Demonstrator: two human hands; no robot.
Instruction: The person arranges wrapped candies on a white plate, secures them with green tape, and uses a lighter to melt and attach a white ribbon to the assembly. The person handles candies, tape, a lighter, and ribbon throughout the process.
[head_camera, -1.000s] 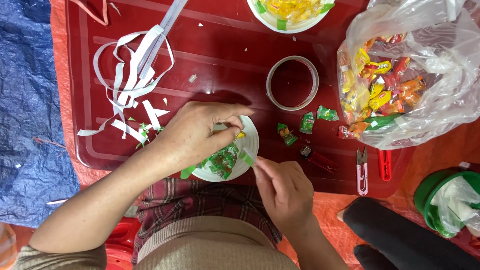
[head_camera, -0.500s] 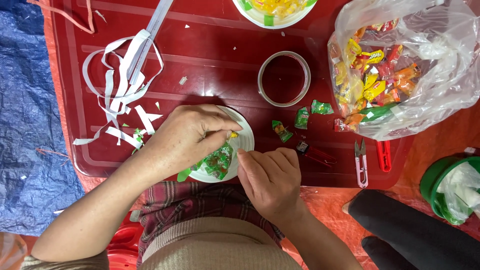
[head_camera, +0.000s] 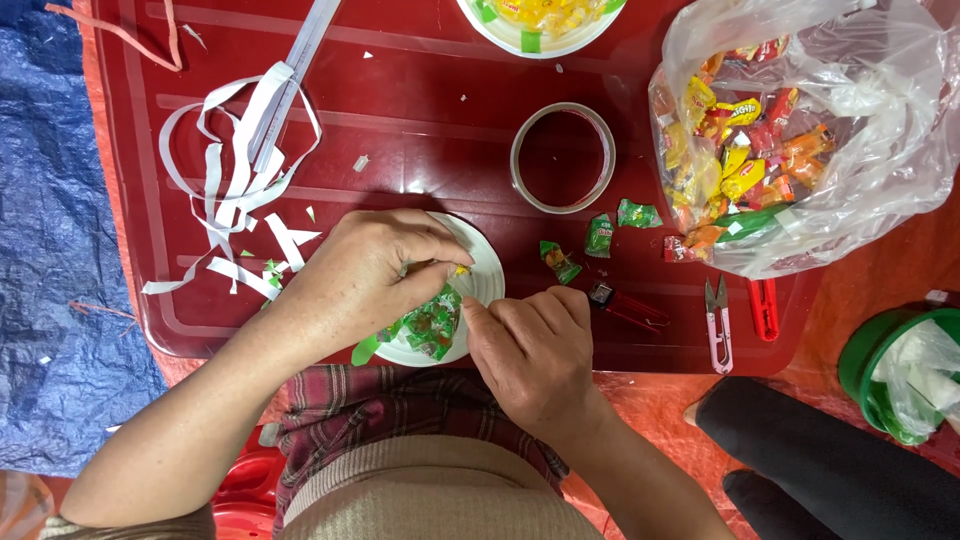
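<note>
1. Your left hand (head_camera: 365, 275) is curled over the small white plate (head_camera: 485, 275) near the front edge of the dark red surface (head_camera: 420, 130), fingertips pinched on something small and yellow at the plate's middle. It's too tiny to say what exactly.
2. Your right hand (head_camera: 535, 345) sits just beside the plate's near rim, fingers bunched together. Can't tell if there's anything between them, it's hidden.
3. The green wrapped candies (head_camera: 432, 325) are stuck on the plate's lower part, between your two hands. I'd guess they're light, with crinkly, slippery wrappers, so pinch each by a twisted wrapper end, not the middle.
4. The plate looks thin and light, so it'll probably slide or tip if you press on one edge. Hold it by the rim.
5. Other stuff around: a few loose green candies (head_camera: 600, 235) just right of the plate, a clear tape roll (head_camera: 562, 157) behind them, a plastic bag of mixed candies (head_camera: 790, 130) at far right, small snips (head_camera: 718, 325) and curly white paper strips (head_camera: 245, 190) off left.
</note>
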